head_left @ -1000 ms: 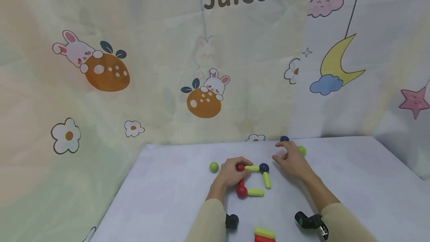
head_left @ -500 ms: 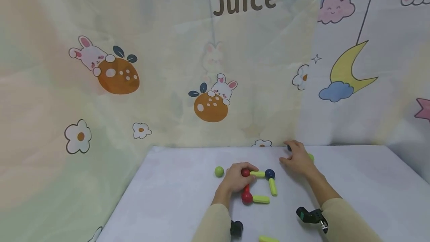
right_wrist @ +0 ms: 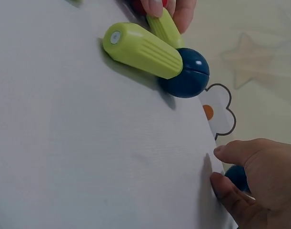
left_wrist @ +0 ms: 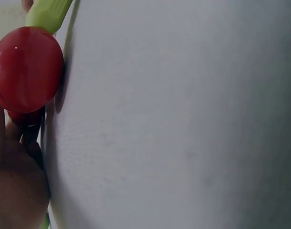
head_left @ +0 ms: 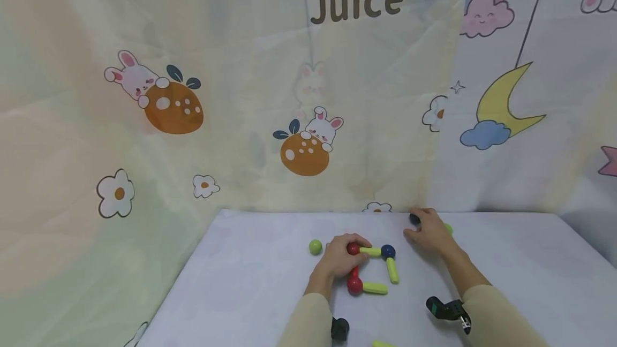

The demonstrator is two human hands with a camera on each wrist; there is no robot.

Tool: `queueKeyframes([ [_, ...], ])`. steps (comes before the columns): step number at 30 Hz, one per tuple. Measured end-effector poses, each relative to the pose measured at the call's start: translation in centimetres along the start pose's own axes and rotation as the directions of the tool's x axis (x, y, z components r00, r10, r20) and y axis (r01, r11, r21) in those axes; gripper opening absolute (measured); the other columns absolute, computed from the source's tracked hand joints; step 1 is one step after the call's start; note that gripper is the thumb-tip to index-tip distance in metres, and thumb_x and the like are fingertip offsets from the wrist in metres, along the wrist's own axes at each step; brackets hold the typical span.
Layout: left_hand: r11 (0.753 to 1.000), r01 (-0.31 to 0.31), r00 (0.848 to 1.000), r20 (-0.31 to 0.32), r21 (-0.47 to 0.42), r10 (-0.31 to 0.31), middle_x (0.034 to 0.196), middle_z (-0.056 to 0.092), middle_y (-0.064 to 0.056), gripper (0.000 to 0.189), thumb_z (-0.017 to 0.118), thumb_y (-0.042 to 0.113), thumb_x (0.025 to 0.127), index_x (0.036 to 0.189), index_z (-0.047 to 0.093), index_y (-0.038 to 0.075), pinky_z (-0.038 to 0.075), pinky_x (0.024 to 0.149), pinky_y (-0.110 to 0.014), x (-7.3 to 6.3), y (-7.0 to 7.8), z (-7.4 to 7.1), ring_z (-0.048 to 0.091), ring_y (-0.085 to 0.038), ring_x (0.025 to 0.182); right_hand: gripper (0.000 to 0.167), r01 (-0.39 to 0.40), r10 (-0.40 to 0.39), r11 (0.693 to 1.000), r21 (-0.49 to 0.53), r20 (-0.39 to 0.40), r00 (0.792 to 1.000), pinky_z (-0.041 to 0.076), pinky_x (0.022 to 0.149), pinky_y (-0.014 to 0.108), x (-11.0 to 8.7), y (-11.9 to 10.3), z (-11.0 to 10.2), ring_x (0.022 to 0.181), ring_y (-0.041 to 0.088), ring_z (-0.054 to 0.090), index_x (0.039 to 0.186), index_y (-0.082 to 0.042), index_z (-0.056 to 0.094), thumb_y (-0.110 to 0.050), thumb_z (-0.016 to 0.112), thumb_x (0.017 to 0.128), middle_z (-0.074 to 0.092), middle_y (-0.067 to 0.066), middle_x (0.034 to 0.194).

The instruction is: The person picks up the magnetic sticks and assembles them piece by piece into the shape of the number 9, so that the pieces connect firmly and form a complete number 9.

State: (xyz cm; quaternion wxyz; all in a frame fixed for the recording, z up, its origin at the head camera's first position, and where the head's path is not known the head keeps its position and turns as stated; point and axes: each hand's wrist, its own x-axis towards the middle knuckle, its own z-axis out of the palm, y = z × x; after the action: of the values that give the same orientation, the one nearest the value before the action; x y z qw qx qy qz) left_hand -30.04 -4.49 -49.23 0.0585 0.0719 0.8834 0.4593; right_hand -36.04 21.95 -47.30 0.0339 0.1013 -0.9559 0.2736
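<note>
In the head view, magnetic balls and sticks form part of a square on the white table. My left hand (head_left: 339,257) grips its upper left red ball (head_left: 353,249); a yellow-green stick (head_left: 370,251) leads from there to a dark blue ball (head_left: 388,251). Another yellow-green stick (head_left: 392,271) points from that blue ball towards me. The lower red ball (head_left: 354,285) carries one more yellow-green stick (head_left: 375,288). Near the far table edge, my right hand (head_left: 430,233) curls its fingers round a loose dark blue ball (right_wrist: 237,177), partly hidden by the hand.
A green ball (head_left: 315,247) lies left of my left hand. Beyond my right hand a second green ball (head_left: 449,228) is half hidden. Part of a loose yellow-green stick (head_left: 383,344) shows at the bottom edge. A printed cloth (head_left: 241,122) hangs behind the table (head_left: 231,293).
My right hand has closed in on the loose dark blue ball, which now sits slightly nearer to me. My left hand keeps its grip. The head view has shifted, hiding a red stick near the bottom.
</note>
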Motion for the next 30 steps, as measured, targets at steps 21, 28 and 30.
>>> queueKeyframes([
  [21, 0.999, -0.028, 0.998, 0.050, 0.017, 0.028, 0.126, 0.066, 0.009, 0.022, 0.074, 0.026, 0.093, 0.109, 0.075, 0.041, 0.052, 0.097, -0.047, 0.1, -0.4, -0.3, 0.054, -0.021, 0.119, 0.041, 0.062, -0.060, 0.996, 0.066, -0.028, 0.998, 0.050, 0.097, 0.060, -3.1, -0.2, 1.5, 0.116, 0.045, 0.059, 0.136, 0.000, 0.059, -0.004, 0.061, 0.095, 0.060, 0.030, 0.127],
  [28, 0.999, -0.039, 0.998, 0.054, 0.014, 0.039, 0.127, 0.065, 0.008, 0.022, 0.074, 0.027, 0.094, 0.110, 0.074, 0.042, 0.052, 0.098, -0.047, 0.4, -0.4, -0.3, 0.054, -0.021, 0.118, 0.044, -0.023, 0.025, 0.994, 0.111, -0.023, 0.999, 0.051, 0.074, 0.038, -4.7, 0.2, 1.1, 0.085, 0.022, 0.060, 0.138, -0.004, 0.057, -0.014, 0.065, 0.097, 0.064, 0.021, 0.122],
  [30, 0.999, -0.042, 0.998, 0.057, 0.013, 0.041, 0.127, 0.065, 0.008, 0.022, 0.074, 0.027, 0.094, 0.111, 0.074, 0.042, 0.052, 0.098, -0.046, 0.4, -0.4, -0.4, 0.054, -0.021, 0.118, 0.042, -0.009, 0.012, 0.994, 0.109, -0.023, 1.000, 0.049, 0.070, 0.034, -5.0, 0.1, 1.0, 0.082, 0.019, 0.059, 0.136, -0.003, 0.058, -0.016, 0.066, 0.096, 0.065, 0.020, 0.121],
])
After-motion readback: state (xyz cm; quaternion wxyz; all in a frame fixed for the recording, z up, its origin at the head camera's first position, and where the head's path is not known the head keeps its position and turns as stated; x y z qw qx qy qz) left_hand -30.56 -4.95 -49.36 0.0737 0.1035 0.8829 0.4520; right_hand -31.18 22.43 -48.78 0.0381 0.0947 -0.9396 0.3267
